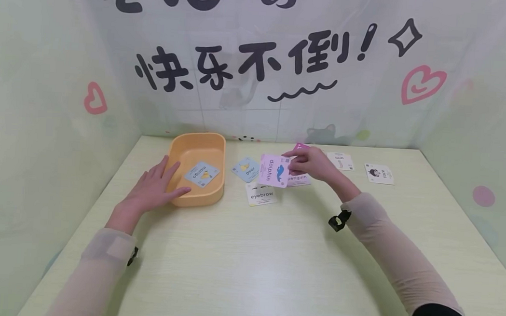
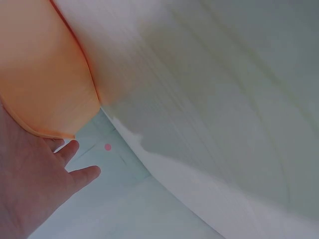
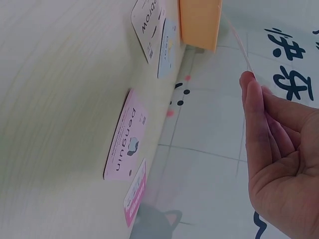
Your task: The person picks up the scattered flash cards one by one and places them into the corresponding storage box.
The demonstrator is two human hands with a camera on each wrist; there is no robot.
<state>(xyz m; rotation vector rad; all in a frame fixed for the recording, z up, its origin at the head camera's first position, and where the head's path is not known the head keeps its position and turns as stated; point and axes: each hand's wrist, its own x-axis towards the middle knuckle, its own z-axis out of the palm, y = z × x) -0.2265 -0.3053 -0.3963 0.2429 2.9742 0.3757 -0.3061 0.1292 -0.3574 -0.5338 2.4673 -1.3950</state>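
My right hand (image 1: 315,163) pinches a pink dolphin card (image 1: 269,170) by its edge, held up above the table. In the right wrist view that card shows as a thin edge beyond the fingertips. Fingers spread, my left hand (image 1: 151,190) rests along the left rim of an orange bin (image 1: 188,147). A blue mango card (image 1: 202,173) lies inside this bin. Partly covered by the dolphin card and right hand in the head view, a pink penguin card (image 3: 127,142) lies on the table. Beside it is a card with a magenta edge (image 3: 135,196).
Between bin and right hand lie a blue pear card (image 1: 246,169) and a white eyebrow card (image 1: 261,195). Farther right are an arm card (image 1: 340,161) and a face card (image 1: 379,174). A printed wall cloth (image 1: 246,119) stands behind the table (image 1: 246,264).
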